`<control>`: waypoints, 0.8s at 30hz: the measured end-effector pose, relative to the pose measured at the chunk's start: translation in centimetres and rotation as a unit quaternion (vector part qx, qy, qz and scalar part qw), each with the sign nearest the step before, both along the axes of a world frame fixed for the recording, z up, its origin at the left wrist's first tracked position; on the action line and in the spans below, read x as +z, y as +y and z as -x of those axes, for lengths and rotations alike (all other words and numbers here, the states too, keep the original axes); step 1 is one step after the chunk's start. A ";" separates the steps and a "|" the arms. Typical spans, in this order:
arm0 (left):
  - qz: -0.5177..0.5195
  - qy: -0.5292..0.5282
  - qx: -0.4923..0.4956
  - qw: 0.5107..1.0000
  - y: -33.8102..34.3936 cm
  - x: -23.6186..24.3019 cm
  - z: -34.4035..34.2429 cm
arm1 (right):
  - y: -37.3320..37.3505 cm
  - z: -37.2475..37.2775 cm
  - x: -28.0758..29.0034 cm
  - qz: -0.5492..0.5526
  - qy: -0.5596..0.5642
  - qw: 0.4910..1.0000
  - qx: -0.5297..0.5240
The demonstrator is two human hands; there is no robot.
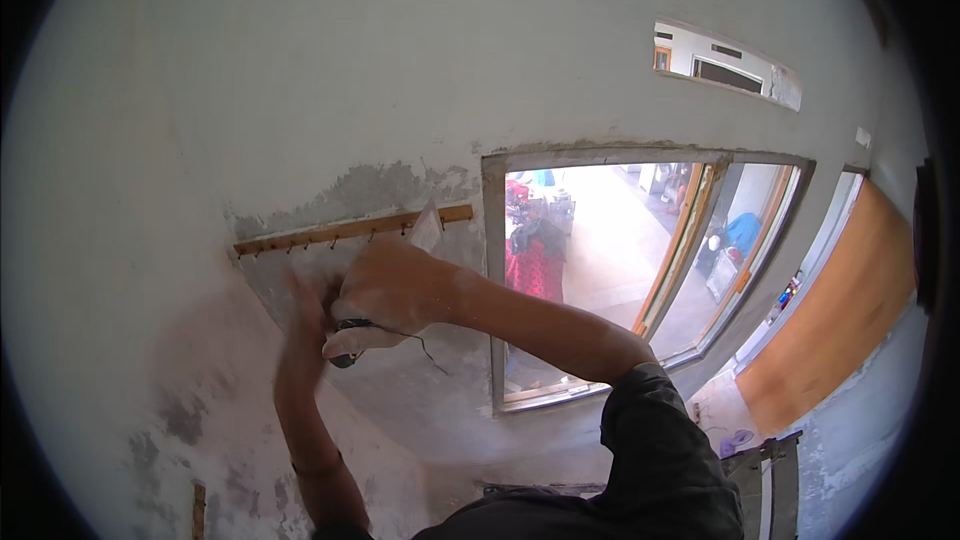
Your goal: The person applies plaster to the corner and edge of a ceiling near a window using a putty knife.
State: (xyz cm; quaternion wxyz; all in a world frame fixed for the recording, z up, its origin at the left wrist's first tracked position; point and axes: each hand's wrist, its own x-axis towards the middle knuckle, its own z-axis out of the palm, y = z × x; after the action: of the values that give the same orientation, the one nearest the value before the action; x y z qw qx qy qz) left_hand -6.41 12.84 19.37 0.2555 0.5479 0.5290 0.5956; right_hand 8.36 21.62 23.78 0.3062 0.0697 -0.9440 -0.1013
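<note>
- Hands: two. Left hand (pixel 310 305), motion-blurred; right hand (pixel 390 285), sharper, to its right, fingers curled.
- Dark object (pixel 343 360): one visible, small; dark parts show above and below a pale digit of the right hand. Cannot tell whether these are one piece or two.
- Thin dark cord (pixel 425 347): one, trailing rightward and down from the dark object, free end against the wall.
- Position relative to grip: dark object sits at the left, lower side of the right hand, partly covered by it, near the left hand.
- Grip state: right, closed around the dark object. Left, cannot tell; blur hides the fingers, and contact with the object is unclear.
- Pale pointed piece (pixel 428 228): one, just above the right hand, overlapping the wooden strip (pixel 320 237). Whether held: cannot tell.
- Wooden strip: one on the wall, behind and above the hands. Hooks (pixel 371 236): at least six.
- Window (pixel 494 270): one, two panes visible, right of the hands. Red cloth (pixel 533 275) seen through it.
- Wall opening (pixel 730 65): one, narrow, upper right.
- Orange-brown panel (pixel 825 310): one, far right.
</note>
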 end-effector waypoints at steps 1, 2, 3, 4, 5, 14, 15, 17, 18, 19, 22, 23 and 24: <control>0.033 -0.039 -0.041 0.998 -2.3 -1.8 -0.9 | 0.0 0.3 -0.1 0.022 -0.018 1.000 -0.003; 0.049 -0.080 -0.077 0.993 -3.3 -2.1 -0.9 | 0.2 0.9 -0.3 0.009 -0.014 1.000 0.009; 0.068 -0.123 -0.111 0.984 -4.3 -2.6 -0.8 | 0.4 1.8 -0.6 0.012 -0.014 1.000 0.015; 0.085 -0.154 -0.153 0.973 -4.0 -2.7 -0.3 | 0.8 2.4 -0.9 0.001 -0.004 1.000 0.026; 0.102 -0.184 -0.193 0.958 -3.9 -2.6 -0.2 | 1.0 2.6 -1.1 -0.010 0.007 0.999 0.037; 0.142 -0.014 -0.004 0.990 -2.3 1.8 1.1 | 1.7 4.3 -2.1 0.151 0.548 0.820 0.076; 0.145 -0.017 -0.007 0.989 -1.1 1.7 1.2 | 0.9 4.4 -3.6 0.152 0.545 0.821 0.072; 0.166 -0.035 -0.047 0.984 -1.0 3.3 2.3 | -3.4 5.4 -5.5 0.649 0.558 0.516 0.042; 0.190 -0.010 -0.006 0.982 -1.2 4.5 2.2 | -4.6 6.2 -6.4 0.657 0.556 0.505 0.059; 0.187 -0.003 -0.011 0.982 -0.7 5.4 2.0 | -4.8 6.8 -7.5 0.742 0.498 0.440 0.089; 0.199 0.046 0.000 0.979 0.4 6.7 2.1 | -3.5 7.6 -8.4 0.834 0.373 0.362 0.184; 0.203 0.115 0.012 0.972 0.8 6.8 2.2 | -3.2 8.0 -8.3 0.844 0.312 0.360 0.247; 0.206 0.184 0.022 0.961 1.2 6.9 2.2 | -2.8 8.5 -8.0 0.846 0.310 0.353 0.253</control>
State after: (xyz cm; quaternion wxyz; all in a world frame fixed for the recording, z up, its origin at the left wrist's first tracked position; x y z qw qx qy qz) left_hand -8.61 14.03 26.31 0.2476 0.5718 0.6902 0.3680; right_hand -0.17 18.83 15.73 0.4849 -0.0266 -0.3067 0.8186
